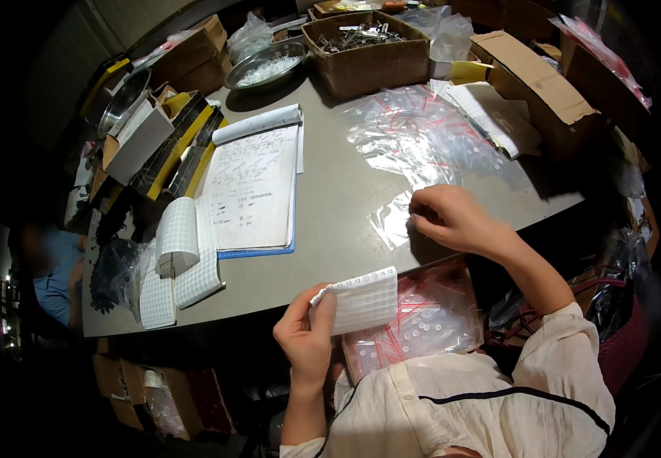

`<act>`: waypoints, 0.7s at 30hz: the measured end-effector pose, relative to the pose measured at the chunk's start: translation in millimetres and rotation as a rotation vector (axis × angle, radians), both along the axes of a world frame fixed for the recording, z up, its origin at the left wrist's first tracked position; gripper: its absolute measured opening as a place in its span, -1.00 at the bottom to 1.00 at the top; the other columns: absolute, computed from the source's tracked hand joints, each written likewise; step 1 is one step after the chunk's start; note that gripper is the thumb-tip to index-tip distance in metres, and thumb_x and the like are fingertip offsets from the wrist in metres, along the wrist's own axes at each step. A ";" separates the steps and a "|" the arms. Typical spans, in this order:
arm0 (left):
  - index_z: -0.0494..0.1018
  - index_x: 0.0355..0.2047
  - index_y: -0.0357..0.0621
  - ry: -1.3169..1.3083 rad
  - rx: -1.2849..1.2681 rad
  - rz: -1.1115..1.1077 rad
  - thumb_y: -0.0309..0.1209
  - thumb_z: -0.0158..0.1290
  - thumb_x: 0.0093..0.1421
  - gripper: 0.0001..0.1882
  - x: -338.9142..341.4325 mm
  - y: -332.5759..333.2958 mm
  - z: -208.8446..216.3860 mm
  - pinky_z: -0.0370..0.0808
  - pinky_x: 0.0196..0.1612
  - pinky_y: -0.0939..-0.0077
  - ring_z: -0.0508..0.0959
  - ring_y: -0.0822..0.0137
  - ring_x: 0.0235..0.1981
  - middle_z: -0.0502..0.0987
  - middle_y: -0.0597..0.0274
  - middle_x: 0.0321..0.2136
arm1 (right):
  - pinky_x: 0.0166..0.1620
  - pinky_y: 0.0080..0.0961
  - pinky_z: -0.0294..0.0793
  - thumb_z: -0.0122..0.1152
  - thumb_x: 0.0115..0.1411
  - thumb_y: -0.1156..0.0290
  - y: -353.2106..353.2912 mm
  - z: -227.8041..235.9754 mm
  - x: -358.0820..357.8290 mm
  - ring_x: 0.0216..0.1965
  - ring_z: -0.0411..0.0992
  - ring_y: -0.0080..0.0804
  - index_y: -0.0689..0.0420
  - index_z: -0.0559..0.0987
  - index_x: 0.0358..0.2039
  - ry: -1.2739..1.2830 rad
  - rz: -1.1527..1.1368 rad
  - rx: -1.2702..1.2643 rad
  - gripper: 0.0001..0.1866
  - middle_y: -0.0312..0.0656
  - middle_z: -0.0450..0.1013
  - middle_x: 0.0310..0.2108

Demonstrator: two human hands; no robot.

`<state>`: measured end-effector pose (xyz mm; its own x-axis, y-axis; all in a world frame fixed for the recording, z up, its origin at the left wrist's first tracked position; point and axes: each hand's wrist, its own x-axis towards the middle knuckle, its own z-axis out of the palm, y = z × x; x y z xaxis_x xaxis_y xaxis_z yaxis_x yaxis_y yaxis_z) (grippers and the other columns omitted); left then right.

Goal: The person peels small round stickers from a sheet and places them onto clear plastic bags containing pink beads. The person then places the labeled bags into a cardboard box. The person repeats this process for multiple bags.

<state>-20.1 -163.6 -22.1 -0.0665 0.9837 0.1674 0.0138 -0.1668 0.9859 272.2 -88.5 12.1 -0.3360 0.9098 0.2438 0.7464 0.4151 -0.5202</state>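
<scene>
My left hand (pixel 305 332) is closed around the left end of a folded white sheet of round stickers (pixel 365 304), thumb on top. The sheet is held up above my lap, in front of the table's near edge. Over that edge my right hand (pixel 450 219) has its fingers curled together beside a see-through plastic bag (pixel 390 221) lying on the table. Whatever sits between those fingertips is too small or hidden to make out. Under the sticker sheet, an open box of red-striped zip bags (pixel 430 328) rests at my lap, many bags bearing small round stickers.
Loose zip bags (pixel 422 141) spread across the table's right half. An open notepad on a blue clipboard (pixel 258 183) and more sticker sheets (pixel 193 252) lie left. Behind stand a metal bowl (pixel 266 70) and a carton of metal parts (pixel 369 65). Another person (pixel 56 278) is far left.
</scene>
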 end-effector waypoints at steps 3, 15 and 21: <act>0.62 -0.13 -0.40 -0.032 0.003 0.008 -0.54 0.23 0.29 -0.81 -1.1 -0.6 -1.6 0.46 -0.17 0.67 0.55 0.54 -0.29 0.63 0.29 -0.32 | -0.26 -0.09 0.47 0.29 0.20 0.33 10.1 -14.0 6.3 -0.34 0.50 0.10 0.24 0.57 -0.33 -0.228 -0.020 0.044 -0.79 0.04 0.54 -0.41; 0.60 -0.11 -0.42 -0.112 0.023 0.027 -0.61 0.18 0.29 -0.82 -15.9 -2.1 2.3 0.48 -0.12 0.65 0.57 0.50 -0.25 0.64 0.23 -0.27 | -0.29 -0.06 0.45 0.33 0.28 0.08 -19.9 6.1 22.6 -0.34 0.53 0.13 0.22 0.55 -0.14 -0.242 -0.083 0.021 -0.58 0.11 0.54 -0.43; 0.61 -0.15 -0.39 -0.148 -0.025 0.004 -0.54 0.22 0.27 -0.82 -10.2 -2.5 2.6 0.42 -0.14 0.66 0.54 0.53 -0.28 0.63 0.29 -0.32 | -0.35 -0.07 0.44 0.26 0.32 0.09 -53.3 18.5 16.9 -0.43 0.51 0.09 0.17 0.57 -0.18 -0.439 -0.021 -0.212 -0.64 -0.01 0.50 -0.57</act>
<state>-30.3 -166.0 -19.6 -0.0927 0.9871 0.1309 -0.1310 -0.1424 0.9811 289.1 -141.8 30.6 -0.3462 0.9319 -0.1085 0.9215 0.3160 -0.2260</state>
